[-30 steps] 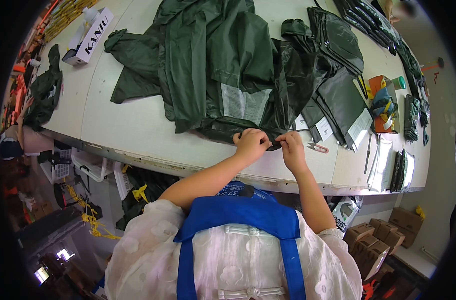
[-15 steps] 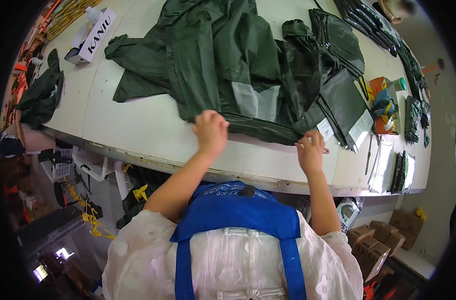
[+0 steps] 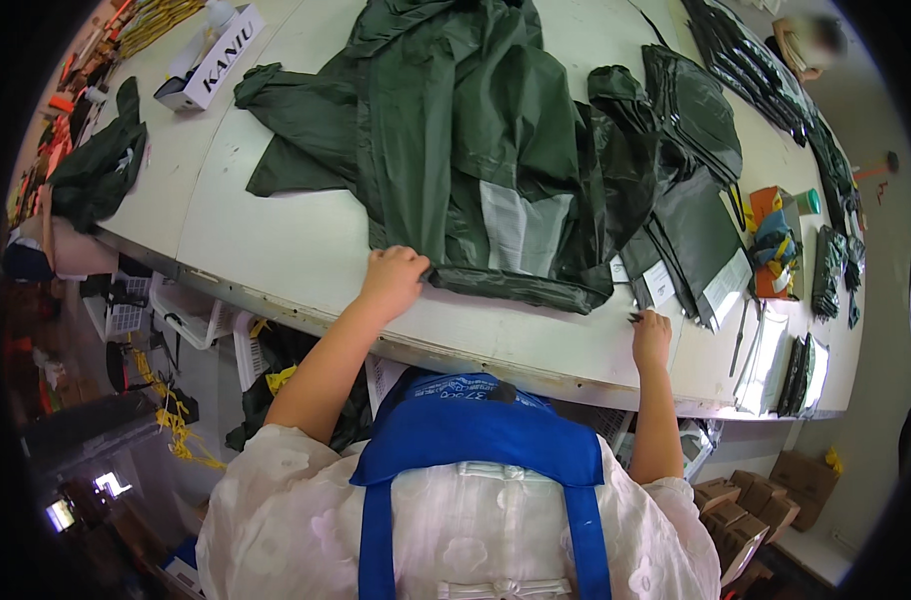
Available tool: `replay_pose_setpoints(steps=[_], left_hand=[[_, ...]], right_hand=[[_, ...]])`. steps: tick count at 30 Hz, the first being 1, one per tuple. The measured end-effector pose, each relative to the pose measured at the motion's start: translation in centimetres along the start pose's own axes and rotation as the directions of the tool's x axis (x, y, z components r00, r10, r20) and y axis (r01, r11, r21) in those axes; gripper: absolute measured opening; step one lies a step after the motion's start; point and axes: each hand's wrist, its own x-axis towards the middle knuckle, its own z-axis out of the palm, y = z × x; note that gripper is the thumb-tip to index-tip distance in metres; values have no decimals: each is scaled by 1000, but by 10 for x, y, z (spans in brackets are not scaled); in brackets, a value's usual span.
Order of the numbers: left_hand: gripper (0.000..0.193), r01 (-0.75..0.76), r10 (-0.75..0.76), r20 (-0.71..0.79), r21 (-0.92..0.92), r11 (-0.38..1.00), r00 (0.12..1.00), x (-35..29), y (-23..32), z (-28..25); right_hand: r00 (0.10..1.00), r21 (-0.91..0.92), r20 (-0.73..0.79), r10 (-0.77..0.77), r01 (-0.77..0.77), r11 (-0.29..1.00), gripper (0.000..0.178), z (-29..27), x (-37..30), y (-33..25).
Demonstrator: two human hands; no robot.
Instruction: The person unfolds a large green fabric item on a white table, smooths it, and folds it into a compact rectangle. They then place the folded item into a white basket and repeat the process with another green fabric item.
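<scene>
A dark green garment [image 3: 406,150] of thin, shiny fabric with a grey reflective patch [image 3: 521,225] lies spread on the white table. At the left end of its near hem, my left hand [image 3: 394,283] is closed with the fingertips pinching the fabric. My right hand [image 3: 653,338] is off the garment, to the right of the hem's other end, low over the table. Its fingers are closed on a small dark pointed tool [image 3: 636,318]; most of it is hidden by the fingers. Just beyond this hand lie folded dark green pieces [image 3: 691,235] with white labels [image 3: 659,284].
An orange box [image 3: 774,240] with yellow and blue items stands at the right. More packed dark garments [image 3: 746,65] line the far right. A white box [image 3: 212,65] with a bottle is at the far left. Another person's arm [image 3: 46,225] reaches a green garment [image 3: 101,165] at the left edge.
My right hand has let go of the hem's right end and moved right and nearer to me. The left hand has shifted slightly left and nearer, still at the hem.
</scene>
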Motion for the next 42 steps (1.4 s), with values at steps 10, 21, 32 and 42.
replay_pose_setpoints(steps=[10,21,32,42], left_hand=[[26,-14,106,477,-193,981,873,3,87,37],[63,-452,700,-51,-796,403,713,-3,140,40],[84,804,-766,-420,-128,581,487,-54,-151,-35],[41,-97,-876,94,-983,-157,473,-178,-235,-54]], right_hand=[[961,57,-271,-55,74,996,20,6,-33,14],[800,519,-459,386,-112,847,19,-64,3,30],[844,289,-75,-531,528,799,34,-7,-3,-292],[966,762,-72,-250,215,610,24,-23,33,-285]])
